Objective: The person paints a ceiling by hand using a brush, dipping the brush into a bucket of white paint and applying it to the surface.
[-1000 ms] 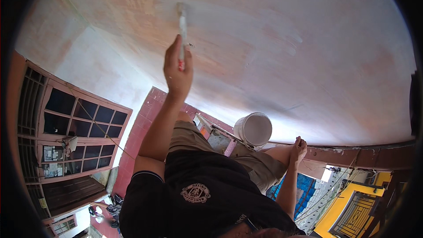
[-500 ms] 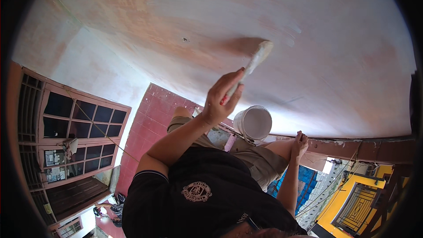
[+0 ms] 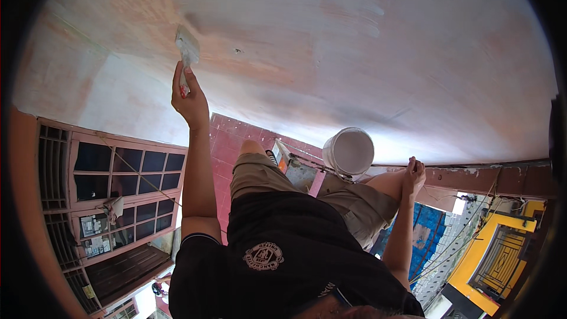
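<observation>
My left hand (image 3: 192, 103) is raised at the left and closed round the handle of a flat paintbrush (image 3: 188, 47). The brush has a wide, pale, paint-smeared head and red on the end of its handle. Its bristle end is at the wall (image 3: 266, 18), which is patchy white over orange-pink; I cannot tell if they touch. At the right, my right hand (image 3: 415, 174) is curled closed beside my bent knee, and what its fingers hold, if anything, is hidden. Between my hands a white bucket (image 3: 328, 152), pale inside, stands close to my thigh.
A small hole (image 3: 238, 51) marks the wall right of the brush. Pink-framed windows (image 3: 127, 171) with a cord across them stand at the left. Below lies a red tiled floor (image 3: 227, 142). At the right are hanging cords, a blue sheet (image 3: 430, 230) and a yellow building front (image 3: 472, 277).
My left hand has swung left with the paintbrush, from above the bucket to the orange-pink patch, its arm now stretched out. My right hand stays closed by the knee.
</observation>
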`<action>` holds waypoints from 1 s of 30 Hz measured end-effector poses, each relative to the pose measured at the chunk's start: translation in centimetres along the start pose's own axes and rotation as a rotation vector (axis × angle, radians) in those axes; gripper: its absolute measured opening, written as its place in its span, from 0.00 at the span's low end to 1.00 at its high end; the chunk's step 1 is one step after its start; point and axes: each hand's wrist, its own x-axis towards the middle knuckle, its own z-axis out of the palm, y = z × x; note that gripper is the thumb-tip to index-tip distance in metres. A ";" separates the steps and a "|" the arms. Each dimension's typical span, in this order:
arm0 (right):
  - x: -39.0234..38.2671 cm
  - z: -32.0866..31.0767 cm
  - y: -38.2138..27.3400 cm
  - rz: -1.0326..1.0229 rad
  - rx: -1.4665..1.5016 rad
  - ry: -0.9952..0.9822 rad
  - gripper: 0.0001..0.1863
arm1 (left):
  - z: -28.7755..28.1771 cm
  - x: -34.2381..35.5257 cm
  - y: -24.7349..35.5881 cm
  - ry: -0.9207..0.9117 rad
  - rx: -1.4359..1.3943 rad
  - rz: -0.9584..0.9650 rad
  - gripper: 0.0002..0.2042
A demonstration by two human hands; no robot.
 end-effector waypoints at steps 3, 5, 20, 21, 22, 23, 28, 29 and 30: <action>-0.2 -0.1 0.2 -0.001 0.003 0.009 0.18 | 1.3 -1.9 1.2 0.083 0.041 0.042 0.20; -0.3 -0.1 0.2 0.004 0.015 0.008 0.19 | 3.1 -4.9 2.4 -0.026 -0.016 0.084 0.19; 0.0 -0.8 -1.2 0.022 -0.006 0.013 0.18 | 11.7 -24.5 8.0 -1.223 -0.250 -0.141 0.15; -0.1 -0.9 -0.9 0.038 -0.012 0.020 0.18 | 12.9 -25.5 7.7 -1.286 -0.158 -0.169 0.16; -0.2 -0.9 -0.6 0.036 -0.013 0.019 0.18 | 14.2 -26.7 7.2 -1.345 -0.063 -0.195 0.17; -0.1 -0.8 -0.5 0.028 -0.010 0.014 0.18 | 15.7 -28.7 5.4 -1.260 -0.078 -0.128 0.18; -0.5 -1.2 -0.6 0.054 -0.020 0.051 0.18 | 20.8 -34.0 2.9 -1.371 0.072 -0.160 0.19; -0.6 -1.3 -0.6 0.060 -0.032 0.056 0.18 | 21.6 -34.9 2.3 -1.418 0.140 -0.208 0.19; -0.6 -1.4 -0.7 0.066 -0.043 0.059 0.17 | 22.4 -35.9 1.6 -1.464 0.210 -0.256 0.19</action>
